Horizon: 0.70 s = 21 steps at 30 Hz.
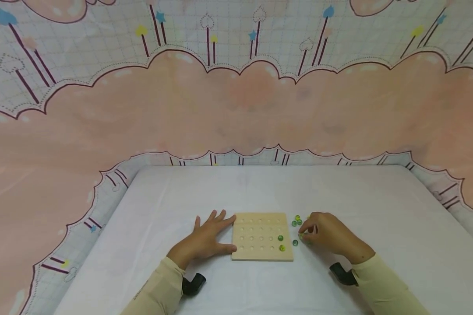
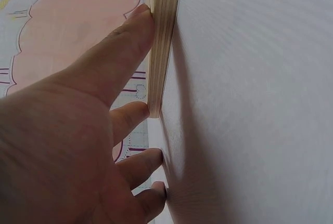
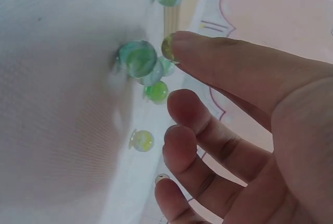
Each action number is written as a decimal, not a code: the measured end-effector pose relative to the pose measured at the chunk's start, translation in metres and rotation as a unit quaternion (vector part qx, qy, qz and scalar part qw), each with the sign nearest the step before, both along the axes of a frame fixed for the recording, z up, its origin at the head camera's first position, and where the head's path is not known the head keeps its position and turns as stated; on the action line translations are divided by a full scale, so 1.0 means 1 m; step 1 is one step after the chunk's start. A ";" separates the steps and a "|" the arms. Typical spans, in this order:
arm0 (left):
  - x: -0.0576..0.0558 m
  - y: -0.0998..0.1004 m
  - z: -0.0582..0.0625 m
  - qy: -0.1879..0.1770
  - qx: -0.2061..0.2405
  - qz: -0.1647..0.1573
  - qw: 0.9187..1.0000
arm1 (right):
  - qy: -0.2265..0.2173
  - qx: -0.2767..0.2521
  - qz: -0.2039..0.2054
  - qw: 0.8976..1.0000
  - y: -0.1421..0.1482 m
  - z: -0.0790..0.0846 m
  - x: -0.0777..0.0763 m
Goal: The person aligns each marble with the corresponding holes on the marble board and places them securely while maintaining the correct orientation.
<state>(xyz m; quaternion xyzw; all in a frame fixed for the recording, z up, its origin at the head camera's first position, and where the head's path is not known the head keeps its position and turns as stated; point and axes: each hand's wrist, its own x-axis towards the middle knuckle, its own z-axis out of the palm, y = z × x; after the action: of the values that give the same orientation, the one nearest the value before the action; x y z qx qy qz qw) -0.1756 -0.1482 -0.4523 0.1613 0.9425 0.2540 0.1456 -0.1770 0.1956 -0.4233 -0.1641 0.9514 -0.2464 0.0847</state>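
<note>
A pale wooden board (image 1: 256, 256) with rows of round hollows lies on the table. Along its left edge, my left hand (image 1: 205, 239) rests with fingers spread, thumb and a fingertip touching the side; the left wrist view shows the thumb on the board's edge (image 2: 162, 52). Two marbles sit in hollows at the right, a green marble (image 1: 280, 238) above a yellow-green marble (image 1: 282, 248). Right of the board, my right hand (image 1: 331, 234) pinches a yellow-green marble (image 3: 167, 47) between thumb and forefinger, just above the table. The forefinger is mostly hidden behind the thumb in the right wrist view.
Several loose marbles lie between board and right hand, including a green one (image 1: 295, 243) near the board's edge and a small cluster (image 1: 294, 223) farther back. A yellow marble (image 3: 142, 141) lies beside the right fingers. White cloth (image 1: 181, 197) covers the table; a patterned curtain (image 1: 236, 109) hangs behind.
</note>
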 end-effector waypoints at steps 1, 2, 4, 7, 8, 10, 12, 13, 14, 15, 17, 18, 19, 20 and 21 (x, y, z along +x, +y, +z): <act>0.000 0.000 0.000 -0.001 0.003 -0.001 1.000 | 0.002 0.001 -0.005 1.000 0.000 0.000 0.000; 0.001 0.000 0.000 -0.002 0.004 -0.002 1.000 | 0.003 0.001 -0.010 1.000 -0.001 0.000 0.001; 0.001 0.000 0.000 -0.005 0.007 -0.003 1.000 | 0.008 0.000 -0.013 1.000 -0.002 0.000 0.002; 0.002 -0.001 0.000 -0.006 0.002 0.002 1.000 | 0.021 -0.005 -0.006 1.000 -0.003 0.000 0.002; 0.003 -0.001 0.000 -0.006 0.000 0.004 1.000 | 0.026 -0.006 -0.004 1.000 -0.004 0.000 0.002; 0.002 -0.001 -0.001 -0.004 -0.002 0.007 1.000 | 0.038 -0.006 -0.001 0.999 -0.005 0.002 0.002; 0.002 -0.002 -0.001 -0.001 0.000 0.006 1.000 | 0.048 -0.005 -0.004 0.999 -0.007 0.003 0.003; 0.002 -0.002 -0.001 -0.001 0.000 0.006 1.000 | 0.051 -0.007 -0.006 0.999 -0.007 0.004 0.004; 0.001 -0.001 -0.002 -0.001 0.003 0.006 1.000 | 0.056 -0.008 -0.008 0.998 -0.008 0.006 0.004; 0.001 -0.001 -0.002 -0.001 0.004 0.005 1.000 | 0.062 -0.008 -0.009 0.998 -0.009 0.007 0.005; 0.001 -0.001 -0.001 -0.002 0.006 0.004 1.000 | 0.069 -0.011 -0.010 0.998 -0.011 0.010 0.005; 0.000 -0.001 -0.001 -0.001 0.005 0.004 1.000 | 0.072 -0.013 -0.009 0.997 -0.012 0.011 0.005; 0.000 -0.001 -0.001 -0.001 0.004 0.005 1.000 | 0.076 -0.015 -0.010 0.997 -0.014 0.012 0.005; 0.000 -0.001 0.000 0.000 0.002 0.006 1.000 | 0.080 -0.015 -0.010 0.997 -0.015 0.013 0.004; 0.000 0.000 0.000 0.002 0.000 0.006 1.000 | 0.081 -0.016 -0.009 0.997 -0.017 0.014 0.003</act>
<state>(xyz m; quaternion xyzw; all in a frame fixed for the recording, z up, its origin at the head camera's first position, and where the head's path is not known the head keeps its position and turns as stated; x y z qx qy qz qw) -0.1758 -0.1486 -0.4522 0.1557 0.9439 0.2543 0.1423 -0.1738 0.1782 -0.4092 -0.1759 0.9525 -0.2486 0.0027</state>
